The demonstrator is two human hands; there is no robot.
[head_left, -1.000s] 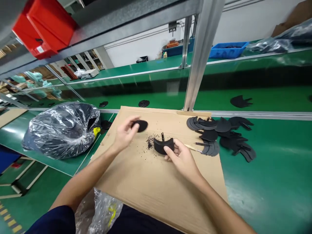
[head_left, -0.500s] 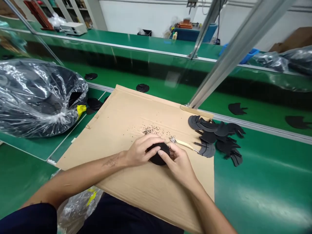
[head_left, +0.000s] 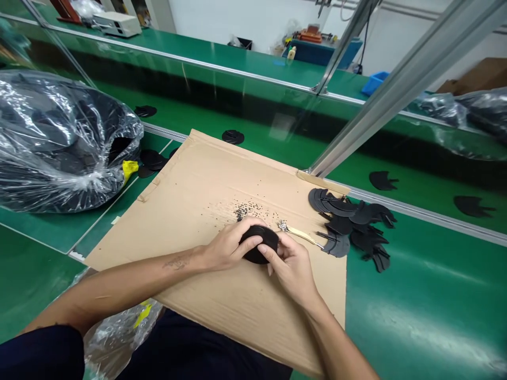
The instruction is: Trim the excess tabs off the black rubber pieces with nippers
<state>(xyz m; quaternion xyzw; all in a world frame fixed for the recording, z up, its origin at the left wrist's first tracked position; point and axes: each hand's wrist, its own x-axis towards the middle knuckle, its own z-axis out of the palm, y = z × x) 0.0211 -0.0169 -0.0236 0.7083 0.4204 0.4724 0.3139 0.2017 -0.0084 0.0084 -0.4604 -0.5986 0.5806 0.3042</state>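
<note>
A stack of round black discs (head_left: 259,245) is held between both hands above the cardboard sheet (head_left: 222,174). My left hand (head_left: 229,245) wraps the stack from the left, fingers over its far edge and thumb on the near face. On the other side, my right hand (head_left: 291,264) grips the right edge, thumb pressed against it; some of its fingers are hidden behind. Tiny black bits (head_left: 247,208) lie scattered just beyond the hands. A hole-punch plier (head_left: 299,232) with pale yellow handles rests to the right, its handle end touching cut black pieces (head_left: 336,245).
More cut black pieces (head_left: 362,214) are heaped right of the cardboard on the green table (head_left: 415,295). A clear plastic bag full of black discs (head_left: 67,153) stands at the left. A slanted metal post (head_left: 364,116) rises at the cardboard's far right corner.
The disc stack has tilted in my hands, so its layered edges now show. Both hands keep their grip in nearly the same place. The camera view has shifted slightly.
</note>
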